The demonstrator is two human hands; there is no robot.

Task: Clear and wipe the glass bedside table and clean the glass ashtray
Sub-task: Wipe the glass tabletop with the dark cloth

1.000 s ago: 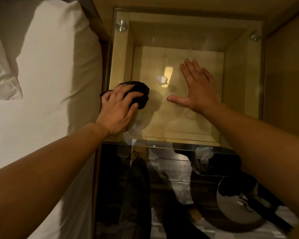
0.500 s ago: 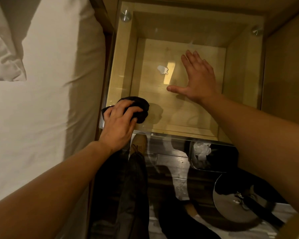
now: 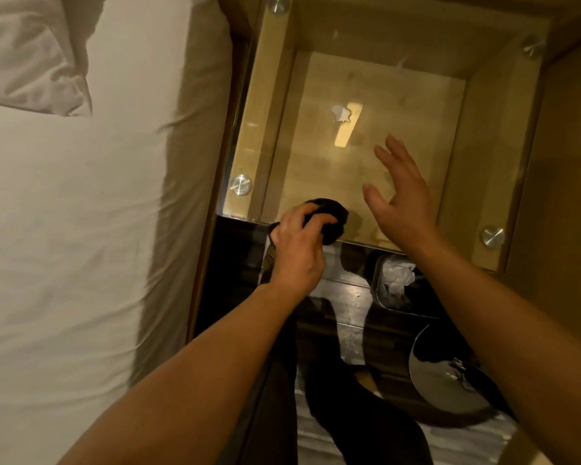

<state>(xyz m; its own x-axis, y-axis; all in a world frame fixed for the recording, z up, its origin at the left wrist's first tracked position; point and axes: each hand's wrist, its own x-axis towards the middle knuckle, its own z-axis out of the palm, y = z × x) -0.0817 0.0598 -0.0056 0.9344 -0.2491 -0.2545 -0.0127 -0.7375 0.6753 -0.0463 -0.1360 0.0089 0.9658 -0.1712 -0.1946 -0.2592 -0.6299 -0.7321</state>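
Our left hand (image 3: 297, 250) grips a balled black cloth (image 3: 331, 218) at the near edge of the glass tabletop (image 3: 255, 129) — clear, faintly smeared, over a pale wooden box frame, beside the bed (image 3: 81, 229) — while our right hand (image 3: 401, 203) hovers spread, fingers wide

No readable text, labels or numbers anywhere.

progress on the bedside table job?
Done: the glass top looks cleared; nothing stands on it. In hand: the left hand grips a dark cloth at the near edge; the right hand is open over the glass. Left: any remaining wiping, and the ashtray, not in view.
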